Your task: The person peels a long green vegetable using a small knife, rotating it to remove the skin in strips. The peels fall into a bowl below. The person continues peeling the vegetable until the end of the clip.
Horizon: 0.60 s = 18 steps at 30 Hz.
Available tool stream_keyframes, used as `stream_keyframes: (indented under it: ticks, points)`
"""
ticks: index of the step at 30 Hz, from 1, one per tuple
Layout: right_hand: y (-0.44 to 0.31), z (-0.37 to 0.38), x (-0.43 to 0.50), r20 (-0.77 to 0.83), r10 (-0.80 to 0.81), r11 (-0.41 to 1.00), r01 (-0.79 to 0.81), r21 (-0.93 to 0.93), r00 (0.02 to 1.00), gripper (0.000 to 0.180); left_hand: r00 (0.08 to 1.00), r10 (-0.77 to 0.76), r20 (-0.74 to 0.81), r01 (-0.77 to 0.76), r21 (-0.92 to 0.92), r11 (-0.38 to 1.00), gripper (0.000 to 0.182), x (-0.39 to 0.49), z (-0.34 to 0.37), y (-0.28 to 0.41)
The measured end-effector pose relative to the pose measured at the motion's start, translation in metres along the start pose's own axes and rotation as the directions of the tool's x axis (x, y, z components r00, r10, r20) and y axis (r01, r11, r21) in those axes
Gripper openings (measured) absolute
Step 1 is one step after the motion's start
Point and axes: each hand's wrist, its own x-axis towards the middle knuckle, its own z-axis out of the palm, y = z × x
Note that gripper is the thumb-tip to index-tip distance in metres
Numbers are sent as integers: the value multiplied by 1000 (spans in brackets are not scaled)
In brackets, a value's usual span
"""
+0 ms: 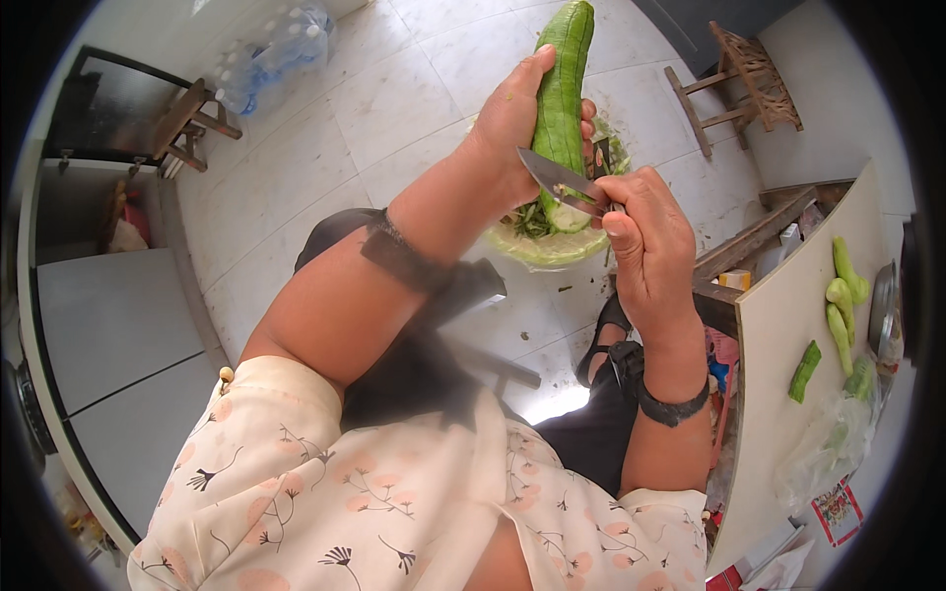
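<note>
My left hand [517, 122] is wrapped around a long green ridged gourd [563, 96], raised above the floor and slanting away from me. Its near end shows a pale cut face. In my right hand [643, 221] is a slotted metal peeler-like knife [558, 181], its pointed blade lying across the gourd's lower part and close to my left wrist. Beneath the gourd, a bin or basin lined with a pale green plastic bag [550, 255] holds green peelings [532, 221].
On the right-hand table [776, 421] lie light green peppers [839, 325], a short green vegetable piece [805, 371] and a plastic bag [835, 443]. Wooden stools [739, 89] [194, 125] and bottled water [273, 63] stand on the tiled floor. A grey-fronted cabinet [122, 325] is at left.
</note>
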Motion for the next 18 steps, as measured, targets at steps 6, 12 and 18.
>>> stream_keyframes:
  ticks: [6, 12, 18]
  points:
    - [-3, -2, -2, 12, 41, 999, -41, -8, 999, 33, 999, -28, 41, 28, -3, 1000, 48, 5, -4, -7]
    - [3, -4, -1, 32, -31, 993, 34, -110, 999, 31, 998, -19, 66, 22, -46, 999, 45, 7, -13, -15]
    - [1, -3, 2, 65, -72, 991, 78, -108, 995, 31, 996, -12, 84, 12, -6, 1000, 49, -1, -11, -18]
